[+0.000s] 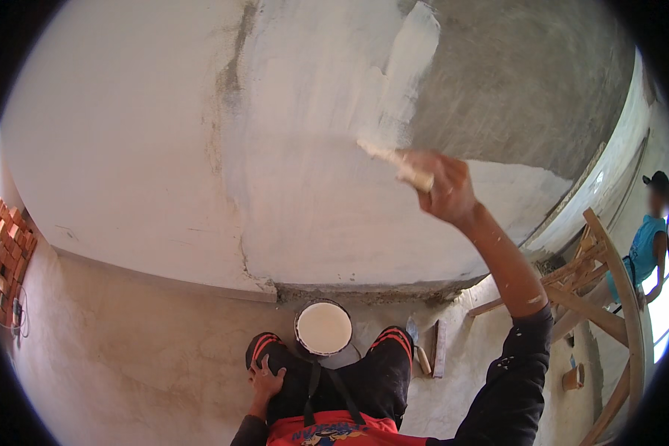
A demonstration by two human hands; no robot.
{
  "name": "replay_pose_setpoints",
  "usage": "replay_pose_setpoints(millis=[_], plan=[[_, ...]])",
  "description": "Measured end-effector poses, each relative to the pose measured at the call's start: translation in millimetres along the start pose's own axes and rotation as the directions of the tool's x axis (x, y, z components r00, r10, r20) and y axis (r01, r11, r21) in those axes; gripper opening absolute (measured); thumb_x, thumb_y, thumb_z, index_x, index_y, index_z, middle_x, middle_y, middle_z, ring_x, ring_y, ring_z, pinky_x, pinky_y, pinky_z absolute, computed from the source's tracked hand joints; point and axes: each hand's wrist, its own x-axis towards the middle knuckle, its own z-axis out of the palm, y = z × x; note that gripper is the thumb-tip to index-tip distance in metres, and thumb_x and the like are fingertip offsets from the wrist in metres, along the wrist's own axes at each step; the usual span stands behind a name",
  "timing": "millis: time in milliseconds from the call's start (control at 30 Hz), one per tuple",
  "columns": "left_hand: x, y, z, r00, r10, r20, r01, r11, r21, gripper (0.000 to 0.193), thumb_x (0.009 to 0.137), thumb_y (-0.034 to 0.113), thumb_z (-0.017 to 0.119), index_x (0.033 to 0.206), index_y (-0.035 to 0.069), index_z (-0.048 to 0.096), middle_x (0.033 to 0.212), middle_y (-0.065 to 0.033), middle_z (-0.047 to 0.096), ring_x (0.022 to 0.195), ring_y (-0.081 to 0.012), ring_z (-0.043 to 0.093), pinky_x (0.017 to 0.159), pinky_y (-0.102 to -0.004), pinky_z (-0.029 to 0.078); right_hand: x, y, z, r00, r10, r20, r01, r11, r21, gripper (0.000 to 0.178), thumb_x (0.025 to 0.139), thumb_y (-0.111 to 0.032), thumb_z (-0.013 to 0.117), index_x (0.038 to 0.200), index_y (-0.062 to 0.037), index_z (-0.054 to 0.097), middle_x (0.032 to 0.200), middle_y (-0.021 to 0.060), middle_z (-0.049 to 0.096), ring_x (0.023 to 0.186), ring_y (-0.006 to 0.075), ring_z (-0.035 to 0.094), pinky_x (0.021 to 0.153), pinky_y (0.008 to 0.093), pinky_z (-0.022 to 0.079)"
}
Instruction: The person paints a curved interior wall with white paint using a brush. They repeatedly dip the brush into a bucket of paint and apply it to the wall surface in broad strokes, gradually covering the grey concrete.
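Observation:
My right hand (447,186) is raised in front of the wall, its fingers wrapped round a white-coated paintbrush (379,152). The brush points up and left, near the wall; whether its tip touches cannot be made out. Fresh white paint covers the wall (312,178) below and left of a bare grey cement patch (520,82). A thick white stroke (409,59) runs along that patch's left border. On my left knee rests my left hand (266,379), fingers spread and holding nothing. Between my knees stands a dark bucket of white paint (324,328).
By my right knee lie a wooden-handled tool (422,360) and a narrow flat bar (439,348). A wooden trestle (602,312) stands at the right, with a person in blue (648,245) behind it. Stacked bricks (9,249) are at the far left.

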Motion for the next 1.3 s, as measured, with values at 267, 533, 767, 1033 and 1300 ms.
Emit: replay_pose_setpoints(millis=[267,533,767,1033,1300], plan=[[4,-3,6,1.000,0.003,0.000,-0.003,1.000,-0.012,0.076,0.073,0.047,0.066,0.137,0.022,0.033,0.143,-0.0204,0.023,0.127,-0.0450,0.027,0.100,-0.0583,0.027,63,72,-52,0.975,0.052,-0.215,-0.095,0.976,-0.196,0.026,0.087,-0.018,0.061,0.109,-0.0053,0.054,0.091,0.0117,0.067,0.072,0.0228,0.068,0.060,0.0299,0.057],[5,-3,6,1.000,-0.015,-0.002,0.014,1.000,-0.025,0.077,0.073,0.049,0.065,0.138,0.024,0.032,0.143,-0.0210,0.022,0.128,-0.0451,0.025,0.101,-0.0590,0.025,89,83,-63,0.901,-0.343,-0.265,0.155,0.826,-0.542,0.026,0.084,-0.018,0.066,0.106,-0.0075,0.056,0.096,0.0106,0.067,0.085,0.0266,0.068,0.070,0.0341,0.057],[5,0,9,1.000,-0.002,0.025,0.002,1.000,-0.007,0.077,0.074,0.048,0.065,0.138,0.023,0.031,0.142,-0.0211,0.023,0.129,-0.0440,0.025,0.099,-0.0602,0.026,32,48,-5,0.930,-0.343,-0.134,0.241,0.841,-0.485,0.022,0.077,-0.013,0.068,0.097,-0.0105,0.060,0.095,0.0080,0.065,0.085,0.0228,0.066,0.070,0.0323,0.059],[6,-5,8,1.000,-0.001,-0.011,0.001,1.000,0.000,0.077,0.074,0.047,0.066,0.138,0.023,0.032,0.142,-0.0205,0.024,0.128,-0.0439,0.026,0.099,-0.0582,0.028,3,-11,17,0.974,-0.211,-0.083,0.207,0.977,-0.057,0.022,0.074,-0.006,0.063,0.095,-0.0081,0.058,0.093,0.0095,0.063,0.081,0.0240,0.065,0.066,0.0323,0.057],[5,-1,10,1.000,0.020,0.005,-0.021,1.000,0.021,0.076,0.074,0.048,0.065,0.138,0.023,0.032,0.142,-0.0208,0.023,0.128,-0.0443,0.026,0.099,-0.0587,0.028,75,67,-44,0.941,0.227,-0.252,-0.253,0.965,-0.074,0.027,0.082,-0.016,0.066,0.106,-0.0076,0.057,0.089,0.0135,0.067,0.075,0.0271,0.068,0.066,0.0348,0.057]])
